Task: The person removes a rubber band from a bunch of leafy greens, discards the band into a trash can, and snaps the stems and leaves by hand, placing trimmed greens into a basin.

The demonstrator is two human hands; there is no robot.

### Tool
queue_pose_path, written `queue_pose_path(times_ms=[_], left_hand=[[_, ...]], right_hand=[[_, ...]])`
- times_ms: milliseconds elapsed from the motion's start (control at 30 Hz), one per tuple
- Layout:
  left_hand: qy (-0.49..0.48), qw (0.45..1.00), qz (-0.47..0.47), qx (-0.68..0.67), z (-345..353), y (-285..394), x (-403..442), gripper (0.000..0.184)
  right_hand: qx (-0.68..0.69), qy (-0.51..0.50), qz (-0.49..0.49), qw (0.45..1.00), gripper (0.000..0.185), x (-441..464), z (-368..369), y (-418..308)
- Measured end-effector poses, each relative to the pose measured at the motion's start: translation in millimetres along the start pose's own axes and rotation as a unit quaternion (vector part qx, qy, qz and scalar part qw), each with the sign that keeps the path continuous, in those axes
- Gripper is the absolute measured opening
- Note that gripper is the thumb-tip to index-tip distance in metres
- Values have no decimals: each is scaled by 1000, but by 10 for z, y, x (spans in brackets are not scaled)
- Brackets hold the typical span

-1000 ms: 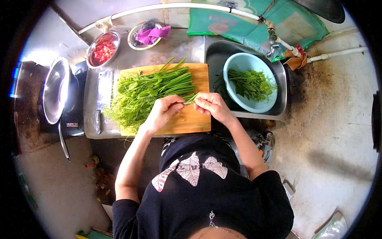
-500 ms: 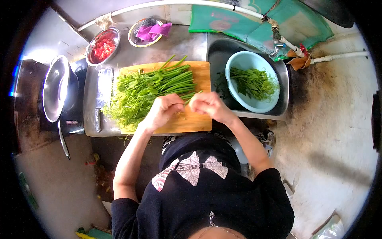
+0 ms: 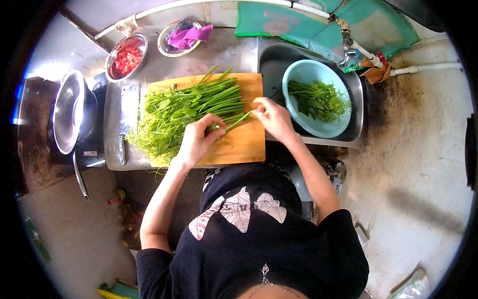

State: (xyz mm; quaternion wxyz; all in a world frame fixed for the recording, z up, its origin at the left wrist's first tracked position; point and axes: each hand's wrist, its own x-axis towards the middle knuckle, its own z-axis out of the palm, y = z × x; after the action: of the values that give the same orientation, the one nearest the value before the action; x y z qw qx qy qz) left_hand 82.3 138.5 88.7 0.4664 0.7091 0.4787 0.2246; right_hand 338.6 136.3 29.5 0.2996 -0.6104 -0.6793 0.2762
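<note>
A large heap of leafy greens with long stems and curly tendrils covers much of the wooden cutting board. At the board's near side my left hand pinches a single green stem, which points up to the right. My right hand is at that stem's far end, its thumb and fingertips closed there. Small green scraps lie on the board below the stem. In the sink to the right, a light blue basin holds more of the same greens.
A knife lies left of the board. Behind it stand a metal bowl of red pieces and a bowl with a purple cloth. The wok sits at far left; a tap hangs over the sink.
My hands have moved apart, the right one up and to the right. More of the stem between them now shows. The view has shifted slightly.
</note>
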Motion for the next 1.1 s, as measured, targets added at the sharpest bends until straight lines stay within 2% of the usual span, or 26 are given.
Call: queue_pose_path(times_ms=[33, 67, 133, 167, 233, 300, 367, 400, 433, 533, 600, 633, 667, 700, 733, 800, 867, 900, 933, 967, 1000, 1033, 1100], left_hand=[[0, 1000, 1, 2, 3, -2, 12, 12], [-1, 1000, -24, 17, 10, -1, 19, 14], [-1, 998, -49, 31, 69, -52, 49, 17], [26, 999, -16, 35, 134, -123, 65, 19], [56, 998, 15, 38, 187, -143, 109, 21], [78, 976, 176, 103, 254, -78, 186, 23], [80, 975, 200, 57, 264, 8, 202, 20], [1, 997, 81, 14, 203, 105, 189, 17], [-80, 996, -40, -28, 172, 163, 174, 15], [-46, 999, 26, -12, 194, 108, 125, 11], [-35, 998, 57, -4, 216, 63, 109, 12], [-30, 996, 79, 3, 226, 43, 104, 11], [-24, 994, 102, 11, 231, 29, 103, 11], [-25, 994, 105, 11, 235, 23, 103, 11], [-25, 994, 111, -10, 237, 19, 98, 11], [-23, 993, 115, -31, 199, 48, 87, 11], [-74, 994, 76, -38, 110, 129, 66, 11], [-75, 994, 76, -38, 93, 114, 56, 11], [-92, 989, 68, -97, 73, 95, 44, 14], [-108, 980, 60, -155, 63, 85, 33, 17], [-107, 979, 52, -165, 40, 115, 18, 15], [-107, 979, 51, -165, 26, 98, 28, 15], [-73, 987, 62, -126, -26, 22, 28, 17]], right_hand=[[-70, -32, -24, 997, 10, 31, 58, -63], [-69, -31, -24, 997, 10, 35, 132, -42], [-59, 5, -103, 993, 7, 54, 227, -23], [-59, 3, -105, 993, 7, 18, 226, -9], [149, -37, -25, 988, 5, -55, 75, -324], [187, -42, -32, 981, 6, -107, 10, -504], [236, -28, -69, 969, 6, -125, -38, -629], [227, -36, -70, 971, 9, -133, -83, -702], [226, -34, -71, 971, 9, -140, -114, -736], [205, -79, -49, 974, 12, -158, -197, -803], [92, -103, -76, 987, 12, -135, -276, -819], [91, -102, -77, 988, 12, -140, -263, -813], [24, -98, -130, 986, 10, -146, -231, -804], [-44, -93, -182, 978, 14, -144, -214, -811], [-71, -119, -166, 976, 19, -149, -219, -843], [-89, -133, -173, 972, 17, -135, -255, -882], [-106, -148, -179, 967, 15, -132, -242, -865], [-12, -133, -185, 974, 14, -136, -207, -813], [82, -116, -190, 971, 13, -141, -174, -767], [82, -117, -190, 971, 13, -171, -133, -750], [226, -141, -97, 959, 14, -219, -78, -754], [363, -160, -1, 918, 15, -246, -37, -740], [577, -106, 50, 808, 20, -278, -81, -610]])
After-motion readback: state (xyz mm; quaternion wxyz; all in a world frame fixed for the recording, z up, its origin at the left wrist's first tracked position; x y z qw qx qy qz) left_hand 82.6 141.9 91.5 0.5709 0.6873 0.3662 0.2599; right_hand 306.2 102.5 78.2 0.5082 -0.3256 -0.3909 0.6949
